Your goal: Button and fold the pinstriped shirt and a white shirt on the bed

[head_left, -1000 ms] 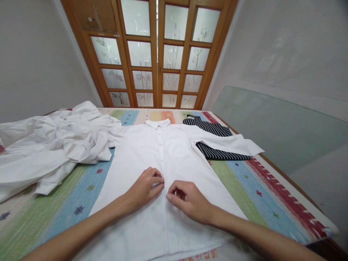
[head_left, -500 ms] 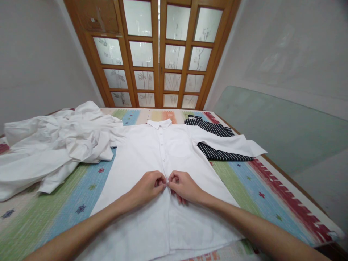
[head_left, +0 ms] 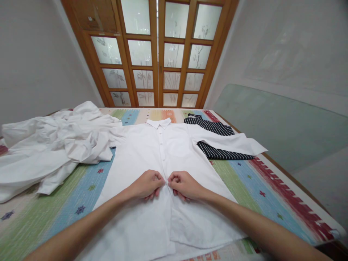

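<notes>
A white button-up shirt (head_left: 141, 152) lies flat, collar pointing away from me, with its upper buttons fastened. Both hands pinch its front placket below the lowest visible button. My left hand (head_left: 150, 184) is closed on the left front edge. On the other side, my right hand (head_left: 183, 185) grips the right front edge with thumb and fingers. A narrow gap separates the two sets of fingertips. Below them the two front panels part toward the hem. Any button between the fingers is too small to make out.
A crumpled heap of white cloth (head_left: 70, 137) lies at left, touching the shirt's left sleeve area. A black-and-white striped garment (head_left: 217, 154) sits partly under the right sleeve. Beneath everything spreads a colourful striped cover (head_left: 261, 192). A greenish panel (head_left: 272, 123) stands along the right wall.
My fingertips have moved slightly apart, from nearly touching to a small gap. The shirt's front edges have separated a little more below my hands, and the right panel's lower edge has shifted.
</notes>
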`<state>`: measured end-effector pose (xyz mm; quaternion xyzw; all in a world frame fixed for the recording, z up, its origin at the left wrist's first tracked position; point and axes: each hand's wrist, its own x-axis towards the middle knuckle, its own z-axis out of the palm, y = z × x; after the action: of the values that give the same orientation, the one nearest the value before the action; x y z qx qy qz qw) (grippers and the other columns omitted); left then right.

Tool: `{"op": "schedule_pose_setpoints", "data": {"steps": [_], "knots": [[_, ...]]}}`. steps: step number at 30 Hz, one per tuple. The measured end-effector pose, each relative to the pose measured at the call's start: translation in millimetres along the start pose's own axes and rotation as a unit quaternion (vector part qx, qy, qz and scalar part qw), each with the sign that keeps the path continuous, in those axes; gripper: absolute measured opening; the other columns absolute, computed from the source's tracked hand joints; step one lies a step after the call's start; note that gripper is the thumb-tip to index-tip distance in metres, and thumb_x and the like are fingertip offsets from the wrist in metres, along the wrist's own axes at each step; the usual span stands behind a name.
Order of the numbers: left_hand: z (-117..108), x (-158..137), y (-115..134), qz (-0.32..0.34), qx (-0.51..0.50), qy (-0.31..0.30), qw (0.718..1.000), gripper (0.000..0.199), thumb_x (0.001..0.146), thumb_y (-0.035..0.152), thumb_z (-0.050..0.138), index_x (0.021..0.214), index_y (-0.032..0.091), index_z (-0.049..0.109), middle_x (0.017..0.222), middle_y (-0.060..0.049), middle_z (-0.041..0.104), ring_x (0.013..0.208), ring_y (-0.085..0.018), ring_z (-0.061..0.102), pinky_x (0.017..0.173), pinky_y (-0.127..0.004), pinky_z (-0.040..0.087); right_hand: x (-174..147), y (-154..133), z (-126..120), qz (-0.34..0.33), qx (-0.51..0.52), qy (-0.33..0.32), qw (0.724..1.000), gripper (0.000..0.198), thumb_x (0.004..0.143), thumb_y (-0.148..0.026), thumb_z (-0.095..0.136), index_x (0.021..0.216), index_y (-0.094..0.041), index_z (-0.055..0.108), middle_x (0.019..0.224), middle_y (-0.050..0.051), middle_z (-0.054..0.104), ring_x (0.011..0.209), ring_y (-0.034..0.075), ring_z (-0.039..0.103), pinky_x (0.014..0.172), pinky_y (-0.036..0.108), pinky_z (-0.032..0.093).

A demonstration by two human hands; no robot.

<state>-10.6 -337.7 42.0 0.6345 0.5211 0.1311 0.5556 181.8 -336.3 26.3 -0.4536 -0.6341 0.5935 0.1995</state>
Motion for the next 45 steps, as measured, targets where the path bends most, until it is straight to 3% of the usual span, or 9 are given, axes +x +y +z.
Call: {"op": "schedule_pose_setpoints", "data": {"steps": [9,17,28,34,45], "knots": [[0,3,-6,-0.007,-0.040,-0.005,0.999,0.030,0.079,0.047,0.054,0.077,0.016,0.056,0.049,0.004,0.056,0.031,-0.007,0.043,0.030,-0.017,0.030,1,1,0,0.002,0.023,-0.009,1.000,0.010,0.080,-0.028,0.055,0.079,-0.018,0.055,0.052,-0.008,0.057,0.028,0.005,0.043,0.026,0.015,0.025],[7,-1,-8,0.041,0.002,0.048,0.998,0.026,0.084,0.042,0.052,0.085,0.017,0.059,0.049,0.005,0.057,0.033,-0.010,0.050,0.033,-0.018,0.035,2,-1,0,0.021,0.048,-0.009,0.999,0.012,0.081,-0.025,0.049,0.082,-0.017,0.057,0.053,-0.007,0.057,0.027,0.005,0.042,0.026,0.016,0.023],[13,3,-15,0.076,-0.056,0.101,0.990,0.018,0.080,0.033,0.061,0.084,0.016,0.060,0.058,0.001,0.065,0.053,-0.016,0.067,0.053,-0.024,0.051,2,-3,-2,0.035,0.090,-0.022,0.995,0.013,0.081,-0.026,0.050,0.081,-0.016,0.058,0.051,-0.007,0.058,0.026,0.005,0.040,0.027,0.017,0.021],[13,1,-12,0.062,-0.044,0.115,0.990,0.029,0.080,0.044,0.062,0.073,0.016,0.061,0.058,-0.001,0.067,0.051,-0.015,0.066,0.051,-0.023,0.048,3,-3,-3,0.039,0.108,-0.025,0.993,0.017,0.076,-0.020,0.043,0.082,-0.016,0.058,0.049,-0.006,0.059,0.025,0.006,0.040,0.027,0.016,0.021],[9,12,-10,0.024,-0.017,0.087,0.996,0.043,0.072,0.057,0.069,0.064,0.016,0.059,0.054,-0.002,0.065,0.047,-0.016,0.064,0.047,-0.023,0.045,3,-6,-4,0.049,0.123,-0.028,0.991,0.026,0.068,-0.020,0.039,0.083,-0.015,0.059,0.047,-0.005,0.059,0.026,0.007,0.042,0.028,0.017,0.022]]}}
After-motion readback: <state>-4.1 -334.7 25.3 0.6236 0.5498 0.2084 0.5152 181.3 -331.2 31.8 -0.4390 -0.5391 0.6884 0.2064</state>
